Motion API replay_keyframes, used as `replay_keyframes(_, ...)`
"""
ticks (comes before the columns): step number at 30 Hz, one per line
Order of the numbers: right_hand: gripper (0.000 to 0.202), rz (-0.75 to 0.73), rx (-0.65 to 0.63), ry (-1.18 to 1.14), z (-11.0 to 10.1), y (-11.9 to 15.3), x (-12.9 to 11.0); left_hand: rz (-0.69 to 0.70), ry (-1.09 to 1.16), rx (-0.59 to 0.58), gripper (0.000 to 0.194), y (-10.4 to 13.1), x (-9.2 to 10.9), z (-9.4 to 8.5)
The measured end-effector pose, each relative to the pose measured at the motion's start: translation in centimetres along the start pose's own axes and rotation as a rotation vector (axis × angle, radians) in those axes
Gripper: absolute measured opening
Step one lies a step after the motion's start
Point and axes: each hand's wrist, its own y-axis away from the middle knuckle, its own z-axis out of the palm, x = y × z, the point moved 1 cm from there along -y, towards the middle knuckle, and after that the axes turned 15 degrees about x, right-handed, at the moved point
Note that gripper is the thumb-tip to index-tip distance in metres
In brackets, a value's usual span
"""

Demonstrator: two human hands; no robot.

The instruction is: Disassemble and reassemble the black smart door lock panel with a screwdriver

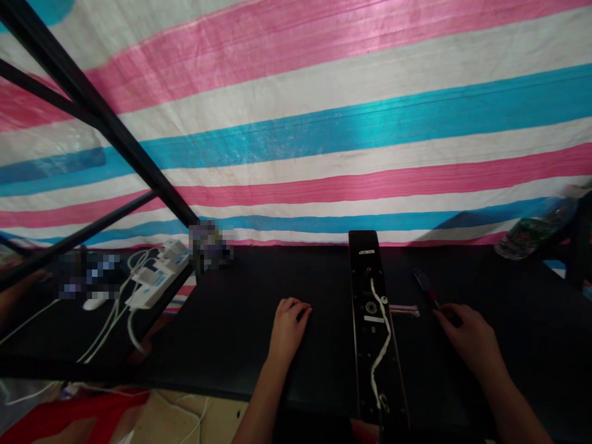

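Observation:
A long black panel (pixel 363 333) lies lengthwise on the dark table (pixel 222 308), with a whitish cable (pixel 386 336) running along it. Left of the panel, my left hand (pixel 290 324) rests on the table, its fingers curled together; whether anything small is in them is hidden. On the right, my right hand (pixel 467 333) pinches the near end of a slim tool with a dark red handle (pixel 431 296), whose far end points away from me. Between the panel and that hand lies a small pinkish bundle (pixel 404 310).
A white power strip (pixel 157 283) with plugs and cables is at the left. Black frame bars (pixel 124 148) slant across the upper left. A clear bottle with a green label (pixel 531 234) lies at the back right. Striped sheeting (pixel 324 135) hangs behind the table.

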Motion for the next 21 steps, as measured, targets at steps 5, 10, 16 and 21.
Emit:
replay_keyframes(5,0.057,-0.032,0.121,-0.054,-0.7,0.0,-2.0,-0.030,0.040,0.094,0.018,-0.1,0.7,-0.6)
replay_keyframes(10,0.042,-0.109,0.140,-0.356,-0.9,0.0,-9.7,-0.196,0.267,0.189,0.028,1.7,4.8,0.1)
replay_keyframes(16,0.047,-0.364,-0.068,-0.425,3.2,-0.9,-16.8,-0.314,0.520,-0.004,0.050,7.0,9.9,3.6)
replay_keyframes(21,0.041,-0.410,-0.049,-0.403,4.8,-0.6,-16.8,-0.317,0.582,-0.120,0.051,8.1,10.2,4.2)
